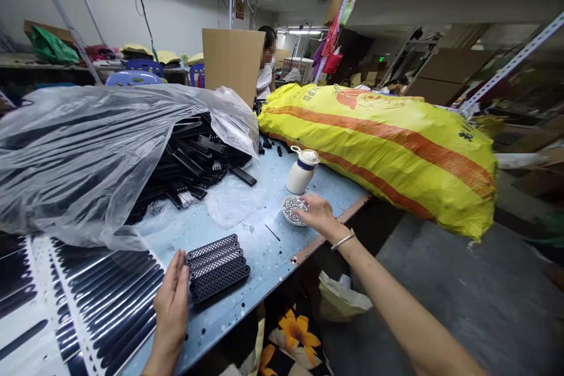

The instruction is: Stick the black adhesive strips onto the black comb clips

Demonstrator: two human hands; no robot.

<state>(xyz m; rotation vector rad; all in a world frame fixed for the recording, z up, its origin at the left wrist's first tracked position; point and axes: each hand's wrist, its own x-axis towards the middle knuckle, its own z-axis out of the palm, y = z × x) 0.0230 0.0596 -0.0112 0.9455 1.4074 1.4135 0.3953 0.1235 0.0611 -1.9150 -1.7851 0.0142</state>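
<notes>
Head view: a stack of black lattice strips (pixel 218 270) is lying on the blue table (pixel 273 261), near its front edge. The strips are looking like moulded plastic, so each is probably light, fairly stiff with a little spring, and smooth enough to slide on its neighbours. The two ends are offering the best hold for squaring the stack; a single strip would be better pinched by its long edges.

The left hand (pixel 173 299) is standing on edge at the stack's left end, fingers straight and together, gripping nothing; whether the palm is quite touching, I cannot tell. The right hand (pixel 318 214) is hanging over a small bowl (pixel 288 221) with its fingers curled partly closed at the shiny bits (pixel 291 208) inside. Whether it is holding any is hidden. The bits are appearing to be metal: hard, slippery, likely to scatter, and best nipped between thumb and fingertip from the top of the heap. The bowl itself is seeming light and easily tipped, so its rim would be the place to steady it.

Just behind the bowl, a white bottle (pixel 300 175) is standing upright. Farther out, a clear plastic bag (pixel 88 153) is spilling black pieces (pixel 198 153) to the left, glossy dark strips (pixel 117 299) are lying in rows beside the left hand, and a bulging yellow sack (pixel 388 141) is resting along the far right.
</notes>
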